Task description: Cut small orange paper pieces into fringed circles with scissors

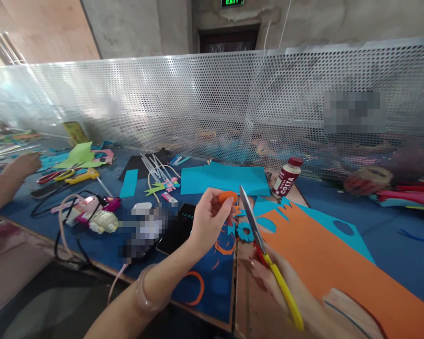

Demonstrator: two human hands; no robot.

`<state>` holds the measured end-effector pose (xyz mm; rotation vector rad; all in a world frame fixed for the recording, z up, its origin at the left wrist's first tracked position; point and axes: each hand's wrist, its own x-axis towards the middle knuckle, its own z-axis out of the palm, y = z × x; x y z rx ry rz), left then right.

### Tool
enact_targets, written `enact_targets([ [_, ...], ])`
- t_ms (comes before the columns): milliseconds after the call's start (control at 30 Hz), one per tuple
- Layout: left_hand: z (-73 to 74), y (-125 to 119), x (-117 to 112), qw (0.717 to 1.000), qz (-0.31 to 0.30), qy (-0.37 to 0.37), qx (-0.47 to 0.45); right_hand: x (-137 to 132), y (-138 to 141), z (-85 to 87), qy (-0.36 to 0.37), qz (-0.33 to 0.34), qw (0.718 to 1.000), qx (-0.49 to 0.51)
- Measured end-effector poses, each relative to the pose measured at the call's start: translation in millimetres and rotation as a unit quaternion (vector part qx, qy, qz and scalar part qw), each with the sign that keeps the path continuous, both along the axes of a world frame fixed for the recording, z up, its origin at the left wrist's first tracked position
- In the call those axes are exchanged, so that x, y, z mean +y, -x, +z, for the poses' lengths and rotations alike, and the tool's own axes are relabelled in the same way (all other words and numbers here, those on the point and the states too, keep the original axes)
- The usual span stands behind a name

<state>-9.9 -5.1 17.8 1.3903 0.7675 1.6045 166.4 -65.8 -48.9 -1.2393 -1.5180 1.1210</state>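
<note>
My left hand [212,214] pinches a small orange foam piece [228,196] between thumb and fingers above the table. In my right hand [268,270] is a pair of scissors [252,226] with yellow and red handles, its blades pointing up and away, just right of the orange piece and apart from it. Beneath the hands lie a blue scalloped ring [245,232] and thin orange offcuts [225,248]. A large orange sheet [325,254] with a cut edge lies to the right, over a blue sheet [353,235].
A red-capped bottle [286,178] stands behind the orange sheet. Blue sheets [226,180] lie at the back, before a perforated metal screen [183,103]. Left are phones [176,228], cables, a yellow-handled glue gun [83,176] and another person's hand [26,165].
</note>
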Motion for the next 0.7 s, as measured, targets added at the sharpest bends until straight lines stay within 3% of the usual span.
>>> enact_targets([
  [167, -2.1, 2.6, 2.3, 1.0, 0.03, -0.005, 0.007, 6.1, -9.7, -14.0, -0.019, -0.009, 1.0, 0.003],
  [267, -2.6, 2.8, 0.6, 1.0, -0.003, 0.004, 0.008, 9.9, -8.7, -18.5, -0.025, -0.022, 0.999, 0.02],
  [500, -0.2, -2.2, -6.6, 0.996, -0.069, 0.009, 0.052, 6.2, -1.4, -6.6, -0.013, -0.002, 1.0, 0.008],
  [700, -3.4, -4.0, -11.5, 0.992, -0.099, 0.014, 0.072, 6.0, 3.3, -16.2, -0.026, -0.02, 0.999, 0.042],
])
